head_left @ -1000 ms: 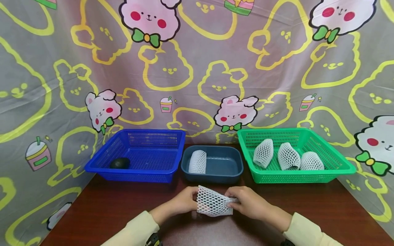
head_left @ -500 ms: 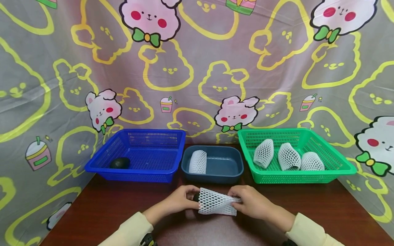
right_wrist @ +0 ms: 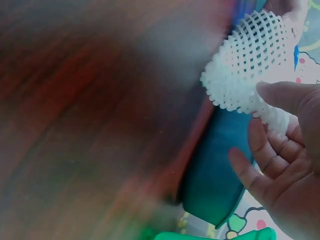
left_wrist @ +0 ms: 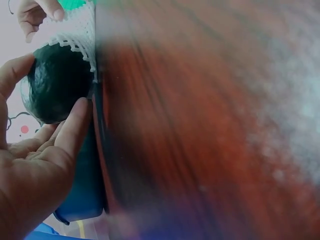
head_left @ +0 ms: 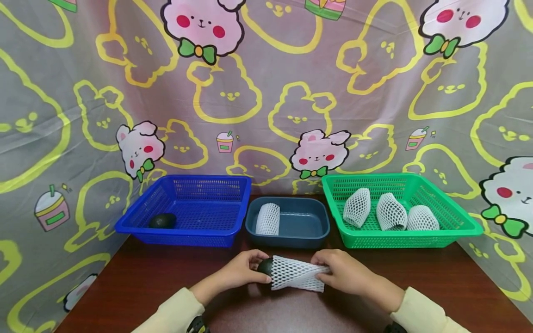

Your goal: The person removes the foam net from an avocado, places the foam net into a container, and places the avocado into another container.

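A dark green avocado (head_left: pixel 265 266) sticks out of the left end of a white foam net sleeve (head_left: pixel 296 274), above the table in the head view. My left hand (head_left: pixel 243 271) holds the bare end of the avocado between thumb and fingers, as the left wrist view also shows. With thumb and fingers, my right hand (head_left: pixel 344 276) pinches the flattened right end of the sleeve. In the right wrist view the net (right_wrist: pixel 245 65) spreads wide over the fruit and narrows toward the pinch. The far part of the avocado is hidden inside the net.
A blue basket (head_left: pixel 183 238) at the back left contains one bare avocado (head_left: pixel 162 221). Behind my hands stands a dark teal tray (head_left: pixel 306 238) with a white foam net (head_left: pixel 268 219) in it. Several net-covered fruits lie in the green basket (head_left: pixel 399 242) at the right.
More of the avocado's dark end now shows outside the net at the left. The sleeve and right hand have shifted slightly right, and the left hand has drawn back a little from the net.
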The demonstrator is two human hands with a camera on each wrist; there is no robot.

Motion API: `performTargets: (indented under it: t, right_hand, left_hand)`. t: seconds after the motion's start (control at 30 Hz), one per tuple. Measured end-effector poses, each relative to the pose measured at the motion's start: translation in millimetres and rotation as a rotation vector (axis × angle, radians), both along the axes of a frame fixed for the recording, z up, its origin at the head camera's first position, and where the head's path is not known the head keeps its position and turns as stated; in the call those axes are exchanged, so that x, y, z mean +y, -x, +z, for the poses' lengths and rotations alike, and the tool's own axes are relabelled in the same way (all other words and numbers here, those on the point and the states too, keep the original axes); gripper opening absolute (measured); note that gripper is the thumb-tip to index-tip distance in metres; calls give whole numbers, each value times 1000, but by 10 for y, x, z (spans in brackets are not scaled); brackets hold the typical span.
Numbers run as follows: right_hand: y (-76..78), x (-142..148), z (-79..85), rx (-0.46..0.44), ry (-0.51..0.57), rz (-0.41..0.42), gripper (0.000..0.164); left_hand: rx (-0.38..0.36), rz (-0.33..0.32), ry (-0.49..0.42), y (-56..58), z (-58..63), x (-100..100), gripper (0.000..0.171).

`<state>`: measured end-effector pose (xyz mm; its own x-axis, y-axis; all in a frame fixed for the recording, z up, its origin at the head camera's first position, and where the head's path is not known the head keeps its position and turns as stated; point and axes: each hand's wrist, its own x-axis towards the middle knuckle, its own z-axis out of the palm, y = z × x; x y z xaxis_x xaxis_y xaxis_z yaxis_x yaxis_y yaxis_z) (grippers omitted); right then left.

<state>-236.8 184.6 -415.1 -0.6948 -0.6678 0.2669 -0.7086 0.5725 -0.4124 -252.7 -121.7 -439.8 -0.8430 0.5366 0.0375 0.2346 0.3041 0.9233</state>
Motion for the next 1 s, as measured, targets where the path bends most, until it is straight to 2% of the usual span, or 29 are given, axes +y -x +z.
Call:
performTargets:
  t: [0.13, 0.47, 0.67, 0.8, 1.0]
  right_hand:
    - [10, -21, 79, -7, -79, -19, 21]
    - [47, -236, 194, -79, -203, -23, 32]
    - [57, -365, 215, -5, -277, 4, 21]
    - [71, -390, 215, 23, -283, 9, 11]
    - [61, -375, 191, 98, -247, 24, 16]
  left_hand:
    - [-5, -23, -11, -1, 3, 8, 50]
    - [-12, -19, -4, 20, -7, 16, 50]
    - [2, -25, 15, 28, 2, 16, 50]
    - [7, -29, 21, 24, 6, 16, 49]
    - [27, -23, 30, 19, 7, 17, 50]
